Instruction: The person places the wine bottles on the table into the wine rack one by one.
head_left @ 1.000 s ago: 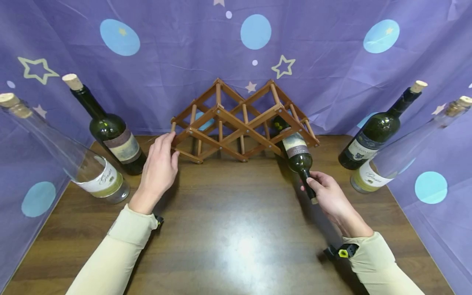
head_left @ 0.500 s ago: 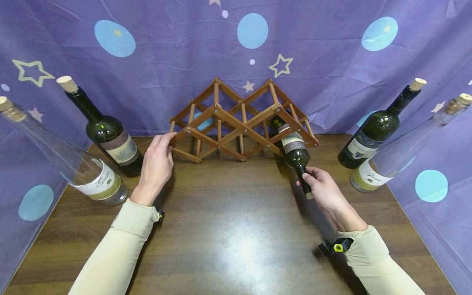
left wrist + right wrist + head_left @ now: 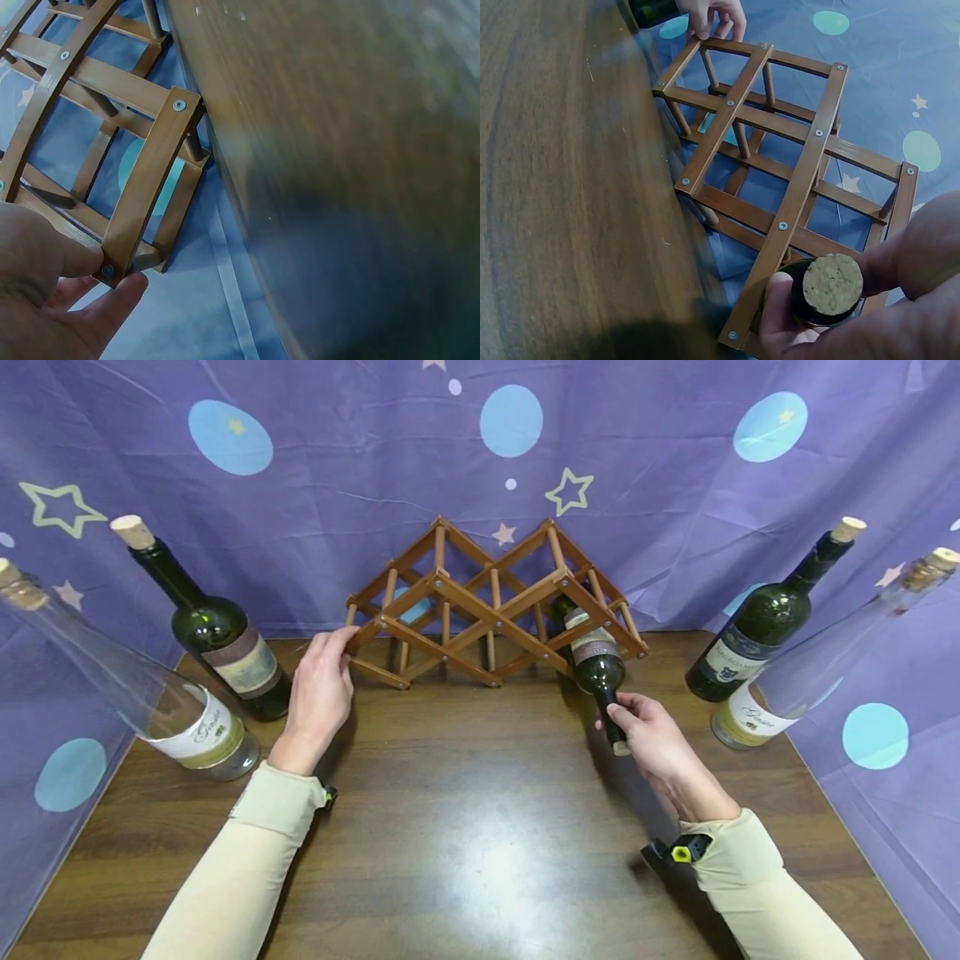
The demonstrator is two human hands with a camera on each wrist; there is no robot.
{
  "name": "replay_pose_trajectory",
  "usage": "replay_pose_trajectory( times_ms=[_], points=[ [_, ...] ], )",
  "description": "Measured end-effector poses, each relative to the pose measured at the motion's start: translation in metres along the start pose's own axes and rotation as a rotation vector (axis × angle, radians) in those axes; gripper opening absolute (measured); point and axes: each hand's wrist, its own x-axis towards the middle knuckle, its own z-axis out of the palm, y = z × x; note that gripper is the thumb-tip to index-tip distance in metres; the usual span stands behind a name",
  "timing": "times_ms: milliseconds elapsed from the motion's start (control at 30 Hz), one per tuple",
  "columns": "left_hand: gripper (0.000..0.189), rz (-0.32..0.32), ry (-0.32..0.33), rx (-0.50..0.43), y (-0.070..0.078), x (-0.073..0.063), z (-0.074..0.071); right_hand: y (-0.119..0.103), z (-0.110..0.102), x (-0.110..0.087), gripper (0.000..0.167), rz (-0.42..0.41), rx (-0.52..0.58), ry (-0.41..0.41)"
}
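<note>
A folding wooden wine rack (image 3: 468, 597) stands at the back of the table. My left hand (image 3: 318, 693) holds its left end; in the left wrist view the thumb and fingers (image 3: 112, 307) pinch the end corner of a slat. My right hand (image 3: 656, 743) grips the neck of a dark green wine bottle (image 3: 600, 672). This bottle lies with its base inside the rack's right-hand opening and its corked neck pointing toward me. In the right wrist view the cork (image 3: 832, 285) faces the camera between my thumb and fingers. The bottle's base is partly hidden behind the slats.
At left stand a dark corked bottle (image 3: 217, 627) and a clear bottle (image 3: 202, 731). Another dark bottle (image 3: 750, 631) and a clear bottle (image 3: 765, 714) stand at right. A purple curtain (image 3: 337, 468) hangs behind the wooden table (image 3: 420, 793).
The bottle in my right hand has slid farther back into the rack, and the hand has moved with it. My left hand stays at the rack's left end, its fingers slightly shifted.
</note>
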Motion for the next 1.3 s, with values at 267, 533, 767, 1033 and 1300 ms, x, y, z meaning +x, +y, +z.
replay_pose_trajectory(
  times_ms=[267, 533, 767, 1033, 1300],
  points=[
    [0.045, -0.022, -0.012, 0.002, 0.002, 0.001, 0.000, -0.001, -0.002, -0.001, 0.042, -0.002, -0.013, -0.021],
    [0.046, -0.034, -0.033, 0.009, 0.003, -0.001, 0.000, 0.000, -0.004, -0.001, 0.042, -0.004, -0.039, -0.037],
    [0.048, -0.042, -0.050, 0.020, 0.004, -0.004, -0.002, -0.004, -0.005, -0.006, 0.058, 0.008, -0.133, 0.012],
    [0.055, -0.082, -0.067, 0.036, 0.007, -0.008, -0.009, -0.013, -0.017, -0.018, 0.070, -0.035, -0.287, 0.095],
    [0.061, -0.086, -0.061, 0.042, 0.013, -0.015, -0.016, -0.022, -0.030, -0.031, 0.073, -0.127, -0.367, 0.184]
  ],
)
